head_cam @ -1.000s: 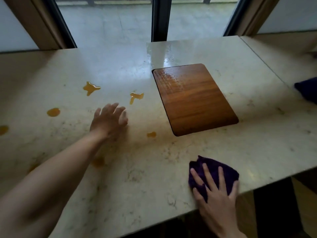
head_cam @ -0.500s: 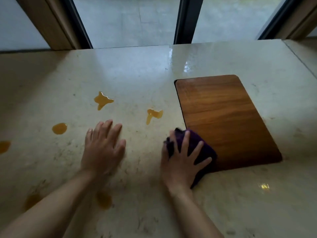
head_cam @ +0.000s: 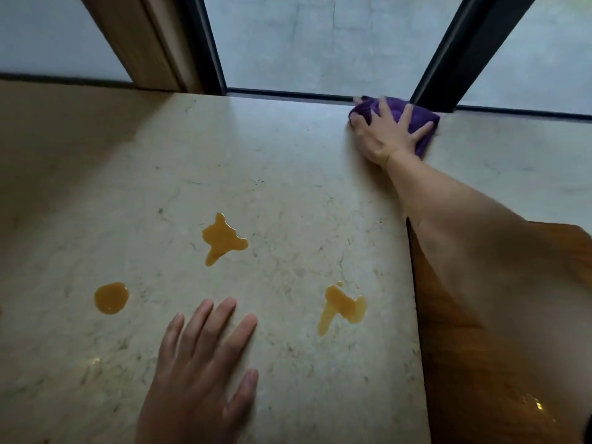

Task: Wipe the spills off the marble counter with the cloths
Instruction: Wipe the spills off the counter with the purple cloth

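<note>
From the head camera, the right hand (head_cam: 386, 133) is stretched far out to about 1 o'clock, at the back edge of the marble tabletop (head_cam: 288, 187), right by the window frame (head_cam: 461, 49). Its grip is spread flat, pressing down on a purple cloth (head_cam: 416, 118). The fingers lie on top of the cloth; they are not curled around it. The cloth is bunched up and touches the bottom of the dark frame post.

The left hand (head_cam: 200, 370) is at about 6 o'clock. Its grip is released, flat on the bare marble, holding nothing.

Three orange spills are in view. A star-shaped spill (head_cam: 222, 240) sits near the middle. A round spill (head_cam: 111, 298) is at about 8 o'clock. A runny spill (head_cam: 341, 310) is at about 5 o'clock, just beside a wooden board (head_cam: 480, 363) set at the right. The right arm reaches over that board.

I think the job is only part done. The cloth is well apart from all three spills, and none of them looks wiped. Each one is left to clean. I see only one cloth here.
</note>
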Demonstrator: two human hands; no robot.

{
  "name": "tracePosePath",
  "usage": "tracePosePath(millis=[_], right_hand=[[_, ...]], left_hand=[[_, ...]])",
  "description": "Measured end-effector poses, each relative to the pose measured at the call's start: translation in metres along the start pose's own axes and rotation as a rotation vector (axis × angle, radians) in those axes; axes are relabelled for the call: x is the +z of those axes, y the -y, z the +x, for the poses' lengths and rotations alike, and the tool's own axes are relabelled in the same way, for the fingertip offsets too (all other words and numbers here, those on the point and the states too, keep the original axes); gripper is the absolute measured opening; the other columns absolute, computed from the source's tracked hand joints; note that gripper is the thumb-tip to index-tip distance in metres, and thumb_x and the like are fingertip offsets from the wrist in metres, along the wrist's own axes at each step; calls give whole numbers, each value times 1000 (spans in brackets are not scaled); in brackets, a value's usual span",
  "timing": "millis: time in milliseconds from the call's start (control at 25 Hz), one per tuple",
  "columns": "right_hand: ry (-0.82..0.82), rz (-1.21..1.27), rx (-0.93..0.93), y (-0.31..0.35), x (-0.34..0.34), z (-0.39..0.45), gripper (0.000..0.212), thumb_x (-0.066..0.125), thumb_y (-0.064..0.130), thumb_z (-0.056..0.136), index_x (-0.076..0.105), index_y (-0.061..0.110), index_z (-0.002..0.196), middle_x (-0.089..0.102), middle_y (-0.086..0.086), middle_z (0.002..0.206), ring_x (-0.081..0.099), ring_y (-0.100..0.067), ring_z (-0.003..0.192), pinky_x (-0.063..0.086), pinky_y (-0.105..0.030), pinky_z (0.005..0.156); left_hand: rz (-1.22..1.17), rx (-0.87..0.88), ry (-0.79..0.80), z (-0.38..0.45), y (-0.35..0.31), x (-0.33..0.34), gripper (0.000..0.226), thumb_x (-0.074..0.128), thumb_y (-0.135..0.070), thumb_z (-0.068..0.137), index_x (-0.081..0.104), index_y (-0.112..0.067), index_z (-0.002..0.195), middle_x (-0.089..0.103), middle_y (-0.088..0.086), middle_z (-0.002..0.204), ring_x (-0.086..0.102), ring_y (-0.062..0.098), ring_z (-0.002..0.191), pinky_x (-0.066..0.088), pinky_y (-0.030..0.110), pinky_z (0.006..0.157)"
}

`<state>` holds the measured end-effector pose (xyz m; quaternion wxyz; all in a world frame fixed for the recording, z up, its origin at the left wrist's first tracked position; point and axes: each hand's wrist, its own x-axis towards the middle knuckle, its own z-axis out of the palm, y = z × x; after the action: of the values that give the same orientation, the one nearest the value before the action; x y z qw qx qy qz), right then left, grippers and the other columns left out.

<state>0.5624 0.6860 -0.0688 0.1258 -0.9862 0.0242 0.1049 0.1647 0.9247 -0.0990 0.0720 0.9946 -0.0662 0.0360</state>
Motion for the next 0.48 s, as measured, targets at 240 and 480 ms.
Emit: tracePosePath(millis=[240, 480], right_hand=[[55, -79, -366, 6, 4, -15, 51, 14, 64, 95, 14, 66, 146, 5, 21, 165, -7, -29, 153, -14, -70, 112], [119, -112, -599, -10, 31, -161, 48, 15, 60, 100, 8, 65, 147, 1, 22, 164, -12, -28, 153, -16, -70, 112]], left_hand=[[-1, 3, 49, 3, 3, -3, 63, 49, -50, 84, 47, -27, 143, 41, 7, 155, 34, 31, 146, 26, 61, 115], [-21, -29, 112, 4, 1, -11, 61, 41, -51, 90, 44, -27, 146, 37, 6, 156, 28, 30, 147, 20, 58, 119]])
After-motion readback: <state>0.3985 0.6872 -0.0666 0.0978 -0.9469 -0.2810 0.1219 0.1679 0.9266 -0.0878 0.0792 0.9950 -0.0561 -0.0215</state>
